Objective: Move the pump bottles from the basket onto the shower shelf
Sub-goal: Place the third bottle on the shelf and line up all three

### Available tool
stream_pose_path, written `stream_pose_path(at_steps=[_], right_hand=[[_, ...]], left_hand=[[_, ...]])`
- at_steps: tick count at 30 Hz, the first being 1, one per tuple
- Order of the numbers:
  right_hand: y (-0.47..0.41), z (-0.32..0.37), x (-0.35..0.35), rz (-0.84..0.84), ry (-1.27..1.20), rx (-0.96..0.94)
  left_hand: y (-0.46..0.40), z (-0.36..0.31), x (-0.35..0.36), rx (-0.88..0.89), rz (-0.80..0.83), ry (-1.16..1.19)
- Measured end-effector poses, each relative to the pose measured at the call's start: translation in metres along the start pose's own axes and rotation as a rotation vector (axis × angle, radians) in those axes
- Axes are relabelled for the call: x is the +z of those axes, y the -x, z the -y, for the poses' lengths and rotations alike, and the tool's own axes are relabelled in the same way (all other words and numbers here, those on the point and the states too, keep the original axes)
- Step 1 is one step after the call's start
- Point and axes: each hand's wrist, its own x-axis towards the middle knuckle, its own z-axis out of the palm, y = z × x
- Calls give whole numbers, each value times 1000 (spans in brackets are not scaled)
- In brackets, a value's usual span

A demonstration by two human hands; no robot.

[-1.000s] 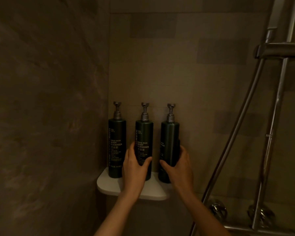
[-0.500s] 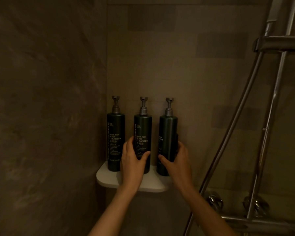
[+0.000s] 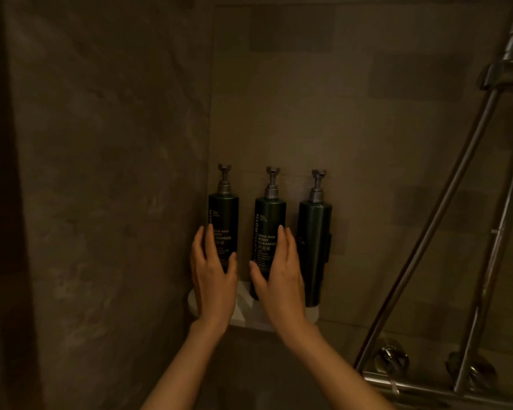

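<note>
Three dark green pump bottles with grey pumps stand upright in a row on the white corner shelf (image 3: 247, 312). My left hand (image 3: 212, 281) wraps the lower half of the left bottle (image 3: 223, 213), fingers on its left side and thumb on its right. My right hand (image 3: 282, 281) grips the middle bottle (image 3: 269, 220) the same way, thumb left and fingers right. The right bottle (image 3: 314, 232) stands alone, untouched. No basket is in view.
A stone wall closes the left side, and a tiled wall stands behind the shelf. Slanted chrome shower rails (image 3: 444, 208) rise at the right, with the mixer valve knobs (image 3: 393, 358) and a horizontal bar below them.
Both hands have shifted one bottle to the left: the left hand went from the middle bottle to the left one, the right hand from the right bottle to the middle one.
</note>
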Motion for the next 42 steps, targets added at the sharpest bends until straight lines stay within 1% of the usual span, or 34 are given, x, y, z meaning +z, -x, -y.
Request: stream_pose_path(at_steps=[3,6,9,12,27,42], right_hand=[[-4,2,11,31,8,76],[-6,4,18,-8,3,159],[-8,4,23,-63,-29,214],[-10,3,26,-76,-71,261],[-11,1,30,-65,-88,260],[-12,-5,28,-74,-72,247]], left_hand=[[-3,10,3,-46,57,43],[-8,15,7,-128,86,101],[-11,19,10,-143,96,152],[-13,20,11,-148,101,183],[-17,22,6,-141,111,244],[-16,24,8,-130,122,237]])
